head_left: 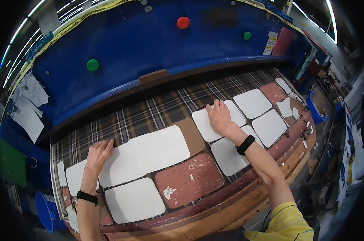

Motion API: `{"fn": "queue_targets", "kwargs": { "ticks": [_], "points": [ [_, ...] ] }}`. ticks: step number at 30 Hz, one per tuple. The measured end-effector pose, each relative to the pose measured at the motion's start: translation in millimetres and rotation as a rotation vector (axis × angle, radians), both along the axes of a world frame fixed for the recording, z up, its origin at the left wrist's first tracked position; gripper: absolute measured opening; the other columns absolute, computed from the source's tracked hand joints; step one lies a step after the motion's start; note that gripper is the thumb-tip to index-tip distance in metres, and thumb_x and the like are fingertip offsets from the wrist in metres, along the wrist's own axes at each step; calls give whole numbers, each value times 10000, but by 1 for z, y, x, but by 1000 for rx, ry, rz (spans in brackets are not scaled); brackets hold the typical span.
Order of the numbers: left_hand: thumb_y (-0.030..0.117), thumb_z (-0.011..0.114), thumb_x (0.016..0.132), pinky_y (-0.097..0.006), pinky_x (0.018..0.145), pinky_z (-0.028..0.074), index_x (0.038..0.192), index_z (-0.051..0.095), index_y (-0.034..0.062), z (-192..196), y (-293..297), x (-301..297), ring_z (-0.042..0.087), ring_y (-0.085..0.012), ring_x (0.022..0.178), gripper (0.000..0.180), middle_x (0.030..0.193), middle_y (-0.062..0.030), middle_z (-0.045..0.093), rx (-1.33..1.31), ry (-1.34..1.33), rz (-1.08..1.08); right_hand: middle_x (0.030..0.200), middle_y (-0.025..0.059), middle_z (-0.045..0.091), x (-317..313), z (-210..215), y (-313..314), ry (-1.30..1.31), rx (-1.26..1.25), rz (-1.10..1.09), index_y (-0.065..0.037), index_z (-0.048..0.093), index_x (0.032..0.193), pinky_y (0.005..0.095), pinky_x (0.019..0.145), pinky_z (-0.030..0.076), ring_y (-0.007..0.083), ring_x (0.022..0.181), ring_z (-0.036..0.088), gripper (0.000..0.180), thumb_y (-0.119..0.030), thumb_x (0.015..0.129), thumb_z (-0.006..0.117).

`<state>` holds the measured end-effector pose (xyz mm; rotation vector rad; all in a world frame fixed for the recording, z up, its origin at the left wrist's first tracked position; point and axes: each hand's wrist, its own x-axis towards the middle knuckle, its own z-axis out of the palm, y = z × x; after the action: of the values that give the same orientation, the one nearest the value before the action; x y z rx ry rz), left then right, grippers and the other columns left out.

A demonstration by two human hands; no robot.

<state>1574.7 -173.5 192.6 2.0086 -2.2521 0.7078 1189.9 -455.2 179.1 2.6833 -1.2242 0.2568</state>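
Plaid fabric covers the far part of a worn reddish table. On it lie several rounded white panels, some with thin dark rims. My left hand bends its closed fingers over the far edge by the long white panel; what lies under the fingertips is hidden. My right hand is curled over the far edge of a white rounded panel, its fingers bent. Between the hands shows a brown strip. A scuffed red rounded piece lies nearer me, beside a white panel.
A large blue machine beam spans the back, with a red button and green buttons. Blue bins flank the table at both ends. Paper sheets hang at left. The table's wooden front edge is chipped.
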Motion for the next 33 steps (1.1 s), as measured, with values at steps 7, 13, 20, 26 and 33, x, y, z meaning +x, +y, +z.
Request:
{"fn": "queue_targets", "kwargs": {
  "ticks": [7,13,20,26,33],
  "points": [
    [223,718,830,-369,825,537,1139,632,48,1,3,-2,671,-263,953,366,1050,-110,690,-20,163,68,990,192,582,9,11,-20,-449,551,59,36,555,982,433,786,459,334,871,568,132,-11,862,526],
    [299,703,849,-379,853,525,1156,633,54,3,7,-5,661,-263,988,399,1097,-106,681,-63,136,85,987,229,540,46,2,4,-1617,1590,16,37,504,883,468,966,510,420,1018,611,50,15,919,477],
    [356,635,902,-355,915,491,1233,588,62,-9,-9,-12,616,-227,1076,445,1188,-93,634,-70,48,110,1019,299,558,47,37,8,-1695,1759,-9,37,492,758,442,1009,533,505,1118,572,155,42,912,487],
    [63,630,789,-353,881,486,1271,560,45,-14,1,4,617,-233,1056,487,1179,-93,627,-100,-46,354,907,207,581,50,31,-1,-1683,1794,20,25,519,721,437,1017,528,476,1102,589,188,43,907,536],
    [73,639,754,-367,814,491,1258,558,21,-14,35,28,622,-255,926,513,1019,-94,623,-127,32,764,1099,205,629,12,-20,-66,-1632,1752,-138,66,544,1082,392,924,550,334,1025,631,222,-94,932,578]
  ]
}}
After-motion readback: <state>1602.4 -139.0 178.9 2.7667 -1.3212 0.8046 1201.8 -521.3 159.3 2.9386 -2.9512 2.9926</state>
